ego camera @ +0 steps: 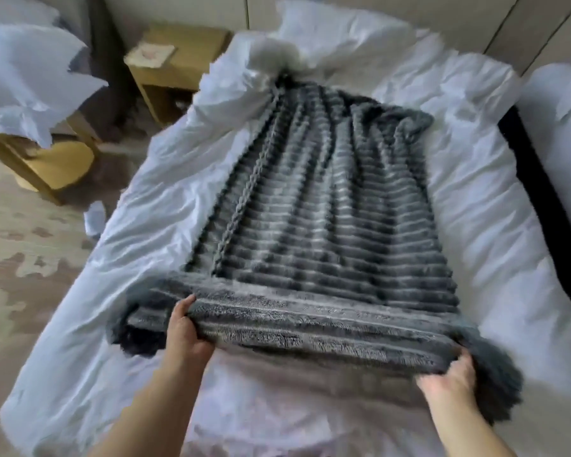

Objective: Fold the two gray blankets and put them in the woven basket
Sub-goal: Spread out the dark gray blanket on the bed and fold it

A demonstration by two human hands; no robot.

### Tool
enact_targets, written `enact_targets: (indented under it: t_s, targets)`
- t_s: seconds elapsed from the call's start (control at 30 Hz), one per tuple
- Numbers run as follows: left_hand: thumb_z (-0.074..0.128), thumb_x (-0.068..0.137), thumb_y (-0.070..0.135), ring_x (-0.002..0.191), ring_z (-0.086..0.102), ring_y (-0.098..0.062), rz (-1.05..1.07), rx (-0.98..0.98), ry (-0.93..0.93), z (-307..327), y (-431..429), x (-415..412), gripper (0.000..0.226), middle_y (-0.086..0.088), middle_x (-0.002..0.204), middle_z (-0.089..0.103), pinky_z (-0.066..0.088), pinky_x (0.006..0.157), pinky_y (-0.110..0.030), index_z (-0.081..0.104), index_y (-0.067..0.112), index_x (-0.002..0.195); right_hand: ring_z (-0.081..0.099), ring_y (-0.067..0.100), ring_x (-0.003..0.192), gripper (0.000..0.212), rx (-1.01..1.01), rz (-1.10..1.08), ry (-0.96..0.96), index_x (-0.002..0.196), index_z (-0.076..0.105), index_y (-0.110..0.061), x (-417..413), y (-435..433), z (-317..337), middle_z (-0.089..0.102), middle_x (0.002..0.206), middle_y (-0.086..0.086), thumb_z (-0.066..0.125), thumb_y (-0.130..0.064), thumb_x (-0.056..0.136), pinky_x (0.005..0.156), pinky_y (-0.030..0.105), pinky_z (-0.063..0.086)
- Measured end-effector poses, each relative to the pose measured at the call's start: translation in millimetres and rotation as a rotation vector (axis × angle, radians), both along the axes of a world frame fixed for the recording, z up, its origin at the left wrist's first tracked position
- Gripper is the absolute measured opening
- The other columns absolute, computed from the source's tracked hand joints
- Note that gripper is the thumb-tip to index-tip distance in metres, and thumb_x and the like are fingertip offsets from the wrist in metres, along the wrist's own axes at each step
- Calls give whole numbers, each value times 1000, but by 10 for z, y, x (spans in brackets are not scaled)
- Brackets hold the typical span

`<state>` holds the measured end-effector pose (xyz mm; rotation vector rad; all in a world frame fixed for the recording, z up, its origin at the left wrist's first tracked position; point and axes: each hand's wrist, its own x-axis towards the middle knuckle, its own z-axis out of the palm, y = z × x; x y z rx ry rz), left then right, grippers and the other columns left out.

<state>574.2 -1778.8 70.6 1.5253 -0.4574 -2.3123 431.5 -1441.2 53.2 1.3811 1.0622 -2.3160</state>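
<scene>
Both forearms reach out below me, and I have my left hand [187, 328] and right hand [449, 374] each clamped on a near corner of one gray blanket [327, 206], its near hem turned up between them. By my reckoning the folding is barely begun: beyond my hands the ribbed, plush blanket lies long and rumpled up the white bed [495, 199]. I see neither a second blanket nor the woven basket.

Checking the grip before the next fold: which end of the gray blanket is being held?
The near end of the gray blanket, gripped by the left hand and right hand; the far end lies by the pillow.
</scene>
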Motion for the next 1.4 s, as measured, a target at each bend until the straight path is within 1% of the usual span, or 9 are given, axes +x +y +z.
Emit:
enact_targets:
  t_s: [0.1, 0.27, 0.5, 0.7, 0.8, 0.87, 1.1, 1.3, 1.4]
  targets:
    - [54, 85, 27, 62, 69, -20, -89, -155, 209, 1041, -334, -848, 14, -3, 70, 71, 54, 68, -32, 61, 18, 78, 63, 28, 99, 31, -72, 4, 208, 98, 66, -25, -925, -321, 1140, 69, 106, 5, 43, -45, 91, 89, 43, 48]
    - [57, 84, 29, 116, 59, -30, -76, -323, 601, 2938, -635, -1620, 42, -10, 123, 64, 43, 103, -47, 60, 17, 124, 68, 25, 96, 41, -208, 106, 734, 112, 67, -28, -1608, -573, 3266, 75, 99, 3, 52, -45, 79, 74, 39, 57]
    - [68, 80, 24, 99, 69, -27, -42, -467, 804, 4151, -569, -1302, 43, -9, 110, 72, 54, 91, -41, 62, 14, 121, 65, 26, 112, 69, -360, 130, 1157, 134, 56, -24, -1246, -404, 4513, 65, 126, 4, 49, -34, 66, 100, 43, 47]
    - [75, 74, 23, 69, 73, -22, -54, -483, 696, 3875, -292, -690, 34, -6, 83, 76, 58, 58, -31, 62, 15, 104, 68, 26, 106, 66, -364, 100, 1123, 126, 61, -23, -603, -55, 4109, 70, 117, 6, 50, -33, 62, 90, 42, 52]
    - [71, 79, 21, 80, 73, -21, -61, -479, 644, 3479, -65, -278, 33, -5, 90, 75, 60, 68, -31, 61, 14, 110, 65, 26, 110, 67, -346, 64, 1040, 126, 60, -23, -141, 157, 3643, 68, 120, 7, 50, -33, 60, 93, 42, 51]
    - [67, 82, 19, 87, 69, -21, -61, -480, 598, 3129, 98, 58, 35, -6, 99, 71, 57, 79, -31, 59, 12, 116, 69, 23, 99, 59, -306, 57, 969, 115, 64, -23, 241, 324, 3250, 72, 108, 5, 51, -34, 58, 82, 37, 56]
    - [67, 78, 11, 64, 64, -16, 5, -391, 331, 1665, 702, 1484, 31, -2, 79, 69, 52, 55, -24, 63, 16, 109, 73, 20, 63, 58, -198, 53, 706, 84, 71, -17, 1848, 975, 1786, 75, 76, 3, 68, -30, 27, 50, 33, 59]
    - [67, 78, 10, 63, 58, -19, 14, -319, 31, 589, 1389, 2841, 8, -5, 79, 63, 47, 56, -30, 61, 13, 83, 71, 24, 78, 24, -77, -29, 443, 91, 65, -21, 3242, 1603, 792, 75, 73, 1, 60, -20, 68, 71, 35, 59]
    - [67, 76, 14, 79, 58, -25, -6, -248, -76, 256, 1645, 3383, 21, -9, 94, 63, 50, 70, -38, 60, 13, 96, 72, 24, 61, 16, -74, -32, 370, 68, 74, -20, 3801, 1837, 541, 75, 68, 2, 59, -24, 65, 54, 43, 59]
